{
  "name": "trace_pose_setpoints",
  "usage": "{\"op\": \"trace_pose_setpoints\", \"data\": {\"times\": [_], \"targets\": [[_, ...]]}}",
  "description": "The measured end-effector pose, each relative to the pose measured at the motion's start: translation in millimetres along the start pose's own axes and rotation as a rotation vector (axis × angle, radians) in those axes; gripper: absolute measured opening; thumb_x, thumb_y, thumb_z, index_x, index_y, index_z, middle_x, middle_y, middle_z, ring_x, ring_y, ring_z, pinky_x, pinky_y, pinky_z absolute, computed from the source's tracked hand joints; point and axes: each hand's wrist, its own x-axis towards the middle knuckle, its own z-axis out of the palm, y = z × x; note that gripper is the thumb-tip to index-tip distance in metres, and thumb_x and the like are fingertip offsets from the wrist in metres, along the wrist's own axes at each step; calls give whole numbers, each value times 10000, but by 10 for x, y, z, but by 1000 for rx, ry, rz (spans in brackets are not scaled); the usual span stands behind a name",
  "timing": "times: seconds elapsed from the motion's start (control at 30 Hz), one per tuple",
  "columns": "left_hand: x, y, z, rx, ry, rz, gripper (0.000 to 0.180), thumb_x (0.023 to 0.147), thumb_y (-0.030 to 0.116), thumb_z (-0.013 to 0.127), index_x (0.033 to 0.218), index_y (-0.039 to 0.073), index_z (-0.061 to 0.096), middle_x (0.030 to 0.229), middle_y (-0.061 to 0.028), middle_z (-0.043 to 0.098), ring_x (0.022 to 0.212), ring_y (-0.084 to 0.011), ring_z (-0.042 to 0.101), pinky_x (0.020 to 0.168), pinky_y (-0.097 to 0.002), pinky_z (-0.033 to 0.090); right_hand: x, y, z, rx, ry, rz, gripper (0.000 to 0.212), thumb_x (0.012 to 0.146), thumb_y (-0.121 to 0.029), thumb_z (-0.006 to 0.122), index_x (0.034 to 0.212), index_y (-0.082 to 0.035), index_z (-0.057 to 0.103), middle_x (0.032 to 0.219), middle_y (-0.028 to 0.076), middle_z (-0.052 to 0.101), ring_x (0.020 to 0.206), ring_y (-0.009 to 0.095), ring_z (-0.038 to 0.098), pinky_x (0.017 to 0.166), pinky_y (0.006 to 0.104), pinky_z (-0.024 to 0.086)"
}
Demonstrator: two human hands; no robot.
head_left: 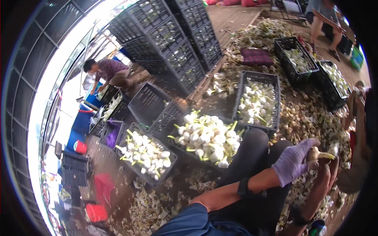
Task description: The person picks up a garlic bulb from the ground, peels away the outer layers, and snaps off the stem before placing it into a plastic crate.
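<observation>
Lower right of the frame, the left hand (pixel 292 162) pinches 1 garlic bulb (pixel 313 154). I can't tell if the right hand (pixel 326 175) grips. A loose pinch could drop it.

The left hand (pixel 290 164) wears a thin, pale lavender glove (pixel 295 157) that covers the fingers and ends at the wrist, its cuff edge slightly uneven. Just behind it, a black band with a thick, dark, squarish part (pixel 243 187) circles the left wrist. The right hand (pixel 326 176) shows bare fingers, and a wide black band (pixel 298 216) wraps the right wrist. A blue short sleeve (pixel 193 218) covers the left upper arm, its fabric creased. Plain dark trousers (pixel 245 159) cover both legs, looking slightly greyer at the knees.
</observation>
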Motion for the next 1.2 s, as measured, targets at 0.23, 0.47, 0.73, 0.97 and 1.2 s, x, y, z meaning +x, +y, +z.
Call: {"op": "trace_pose_setpoints", "data": {"times": [0.23,0.47,0.73,0.97,1.2], "targets": [[-197,-183,369,74,-44,98,604,821,90,786,1367,86,528,1223,-216,604,1051,-419,660,838,-455,569,-324,790,-727,-576,-15,-186,497,1027,-218,556,1464,9,486,1421,153,520,1284,262,545,1018,380,476],[-328,-423,338,247,-119,153,588,754,-3,747,1321,79,615,1115,-198,683,990,-395,680,824,-436,571,-211,-73,143,-125,62,301,386,923,-157,570,1239,38,677,1084,69,716,987,155,646,893,304,511],[-132,-159,243,118,-47,-62,581,775,-14,848,1301,52,610,1261,-122,688,1115,-213,685,960,-338,554,-33,-207,152,81,-239,148,201,986,-121,534,1068,26,644,930,-15,631,839,51,533,745,221,441],[-209,-216,245,102,-59,2,550,772,-45,840,1256,47,595,1276,-136,674,1119,-223,677,965,-349,559,-21,-118,121,133,-253,238,167,952,-97,520,1005,15,631,853,-29,591,803,46,497,713,243,440],[-205,-219,245,147,-61,46,513,780,0,852,1230,60,612,1235,-142,686,1077,-250,694,928,-366,569,-33,-172,168,83,-230,214,157,958,-99,527,993,4,641,853,-31,592,802,51,496,711,244,439]]}}
